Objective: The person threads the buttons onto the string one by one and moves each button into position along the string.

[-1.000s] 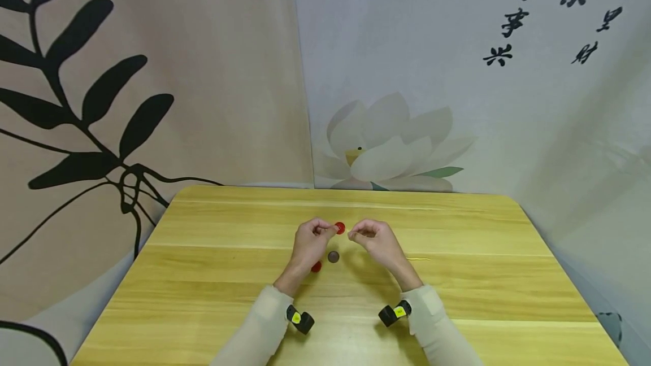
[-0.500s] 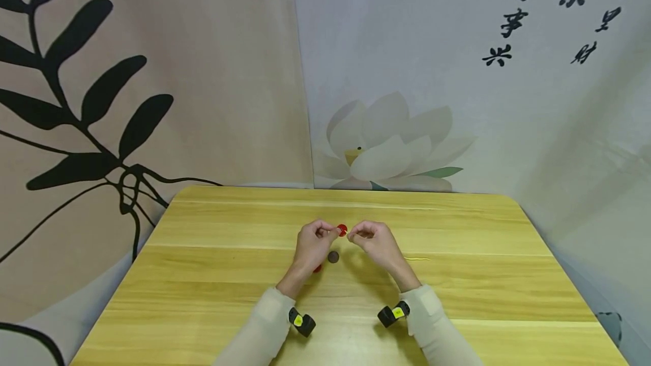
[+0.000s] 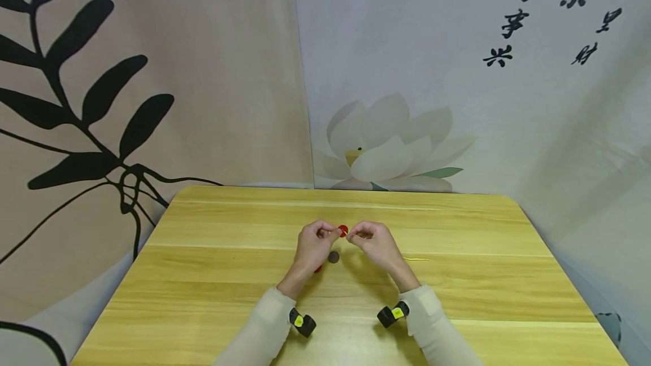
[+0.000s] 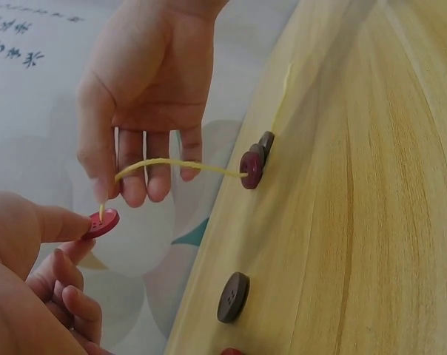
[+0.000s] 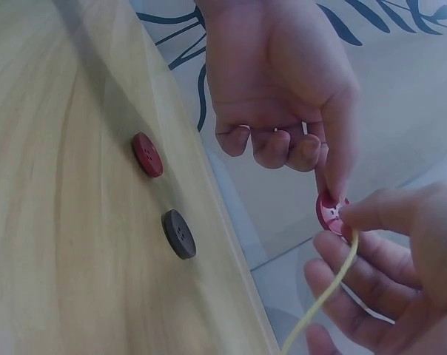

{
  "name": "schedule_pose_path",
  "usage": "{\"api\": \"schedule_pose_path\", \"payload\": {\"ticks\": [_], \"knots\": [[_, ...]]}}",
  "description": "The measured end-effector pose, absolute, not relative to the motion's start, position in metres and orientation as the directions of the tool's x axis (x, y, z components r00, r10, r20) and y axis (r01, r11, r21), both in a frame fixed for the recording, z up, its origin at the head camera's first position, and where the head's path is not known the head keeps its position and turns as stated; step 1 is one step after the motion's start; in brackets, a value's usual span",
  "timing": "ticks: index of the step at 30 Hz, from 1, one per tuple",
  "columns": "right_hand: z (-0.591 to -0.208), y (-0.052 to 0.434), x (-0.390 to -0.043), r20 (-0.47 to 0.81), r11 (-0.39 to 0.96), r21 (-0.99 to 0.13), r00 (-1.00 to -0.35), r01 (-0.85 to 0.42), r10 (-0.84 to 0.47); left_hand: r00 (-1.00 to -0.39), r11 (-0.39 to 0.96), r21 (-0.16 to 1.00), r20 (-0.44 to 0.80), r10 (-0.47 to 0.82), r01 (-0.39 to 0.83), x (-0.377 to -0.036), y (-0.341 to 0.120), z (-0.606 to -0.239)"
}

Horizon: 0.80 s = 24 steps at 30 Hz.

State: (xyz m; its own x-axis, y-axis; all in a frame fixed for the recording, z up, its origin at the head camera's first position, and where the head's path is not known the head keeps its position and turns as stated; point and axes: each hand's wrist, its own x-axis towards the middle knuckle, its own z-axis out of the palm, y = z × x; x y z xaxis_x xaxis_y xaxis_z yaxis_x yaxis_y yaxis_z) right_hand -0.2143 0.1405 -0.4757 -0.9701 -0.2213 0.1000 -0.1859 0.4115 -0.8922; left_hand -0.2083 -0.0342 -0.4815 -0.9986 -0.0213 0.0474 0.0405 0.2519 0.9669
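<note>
My left hand pinches a small red button between thumb and forefinger, raised above the wooden table. My right hand pinches the end of a yellow thread, and its tip touches the button. In the left wrist view the thread runs back to two dark red buttons strung on it at the table. The right wrist view shows the thread meeting the held button below my left hand.
A loose brown button and a loose red button lie on the table below my hands; both also show as brown button and red button. Printed fabric backdrops hang behind the table.
My hands have drawn together; the right hand moved left and brought the thread's end up to the red button. The loose buttons have not moved.
</note>
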Motion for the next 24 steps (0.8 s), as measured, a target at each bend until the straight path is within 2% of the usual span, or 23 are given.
{"api": "schedule_pose_path", "payload": {"ticks": [24], "knots": [[-0.4753,0.138,-0.2128,0.114,0.429,-0.882,-0.972,-0.193,-0.205,-0.999,0.251,0.967,0.036,-0.003,0.034,-0.2056,-0.0335,-0.4812]]}}
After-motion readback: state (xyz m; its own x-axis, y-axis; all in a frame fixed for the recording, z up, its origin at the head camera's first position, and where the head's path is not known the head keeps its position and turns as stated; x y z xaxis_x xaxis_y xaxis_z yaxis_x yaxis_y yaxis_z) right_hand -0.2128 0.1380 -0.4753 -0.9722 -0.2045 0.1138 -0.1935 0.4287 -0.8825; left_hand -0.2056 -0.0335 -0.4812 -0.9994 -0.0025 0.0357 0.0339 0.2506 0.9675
